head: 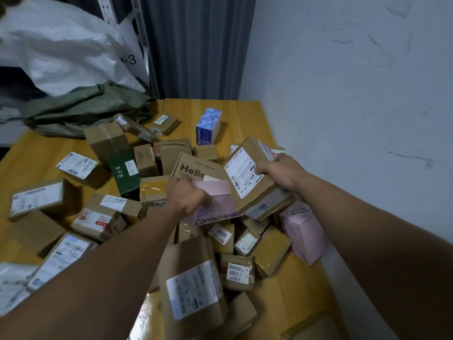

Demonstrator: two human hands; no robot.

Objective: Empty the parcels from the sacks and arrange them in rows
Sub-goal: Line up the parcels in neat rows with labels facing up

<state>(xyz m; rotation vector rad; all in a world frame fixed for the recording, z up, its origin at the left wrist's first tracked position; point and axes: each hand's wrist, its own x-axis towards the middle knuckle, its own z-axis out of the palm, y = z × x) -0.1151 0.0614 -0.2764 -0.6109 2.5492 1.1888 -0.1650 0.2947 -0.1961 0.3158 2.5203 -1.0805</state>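
The person is reaching into the heap of parcels point(196, 285) dumped on the yellow wooden table point(245, 109), and each hand has one. The left hand point(188, 197) is closed over the near-left end of a pink box point(218, 195). The hand is blurred, so I can't make out the finger placement, but the box is clearly in its hold. "Contact lenses" is printed along the edge just below the knuckles.

Right beside it, touching the pink box, the right hand point(279, 171) clamps the far-right edge of a brown cardboard parcel point(252, 195), tipped up. Its thumb is on the white shipping label, which carries barcodes and what looks like "M1 A218".

Just beyond the left hand lies a brown box printed "Hello" point(193, 168). Further left of it is a dark green box point(123, 173) with white Chinese characters. Nearer than both hands are parcel labels reading "3001" point(221, 233) and "2-2205" point(239, 272). Below the right forearm a second pink box point(304, 234) is marked "58-4-3405".

Well past the hands stands a blue box point(208, 126). At the far-left corner lies a crumpled green sack point(90, 106), with a white sack point(61, 50) marked "-3" behind it.
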